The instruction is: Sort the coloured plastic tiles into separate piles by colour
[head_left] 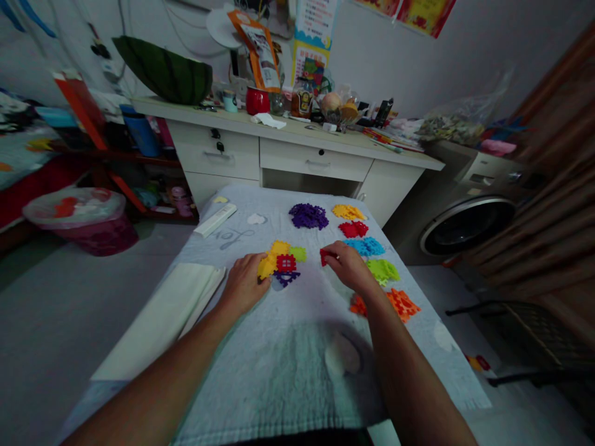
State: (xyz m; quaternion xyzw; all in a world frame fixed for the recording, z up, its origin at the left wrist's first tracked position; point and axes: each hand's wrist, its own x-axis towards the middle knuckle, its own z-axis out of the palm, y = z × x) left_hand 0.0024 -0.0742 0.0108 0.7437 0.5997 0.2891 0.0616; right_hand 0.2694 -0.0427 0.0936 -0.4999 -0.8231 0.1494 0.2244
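Observation:
My left hand (245, 280) is closed on the yellow end of a small assembly of interlocking plastic building pieces. The assembly joins yellow pieces (280, 248), a red square piece with a window pattern (286, 263), a lime green piece (298, 253) and a purple triangular piece (287, 278). To the right, my right hand (346, 263) pinches a red building piece (324, 256), apart from the assembly. Sorted piles lie around that hand: purple (308, 216), yellow (348, 212), red (353, 228), blue (365, 246), lime green (383, 271) and orange (403, 305), the last partly behind my forearm.
A cloth-covered table (288, 347) bears everything. On its left lie a white remote-like object (216, 221) and a folded pale sheet (160, 319). Behind stands a cluttered white desk (316, 162). A washing machine (455, 204) and a chair (534, 334) are right, a pink bin (88, 226) left.

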